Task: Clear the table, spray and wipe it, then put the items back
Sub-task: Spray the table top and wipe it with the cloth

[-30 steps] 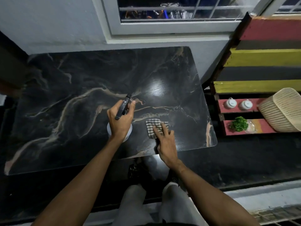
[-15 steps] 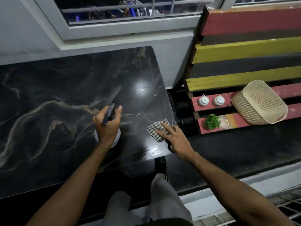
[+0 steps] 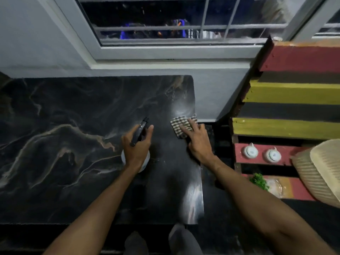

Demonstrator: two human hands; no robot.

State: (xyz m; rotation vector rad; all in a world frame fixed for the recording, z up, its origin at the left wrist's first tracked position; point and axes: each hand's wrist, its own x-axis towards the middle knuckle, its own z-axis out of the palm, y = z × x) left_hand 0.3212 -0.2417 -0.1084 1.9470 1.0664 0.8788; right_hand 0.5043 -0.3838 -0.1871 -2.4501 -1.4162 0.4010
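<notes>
basket (image 3: 323, 172) cut by right edge; left hand (image 3: 136, 146) hides spray bottle (image 3: 145, 161) body

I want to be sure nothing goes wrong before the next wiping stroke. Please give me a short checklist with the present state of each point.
1. Right hand flat on the checkered cloth: ok.
2. Cloth fully on the marble table: not ok, its corner hangs over the right edge.
3. Left hand grips the spray bottle firmly: ok.
4. Table surface free of items where the cloth goes: ok.
5. Surface already wet from spray: cannot tell, only a shine near the cloth.
6. Two white lidded pots, greens and basket set aside on the painted bench: ok.
</notes>
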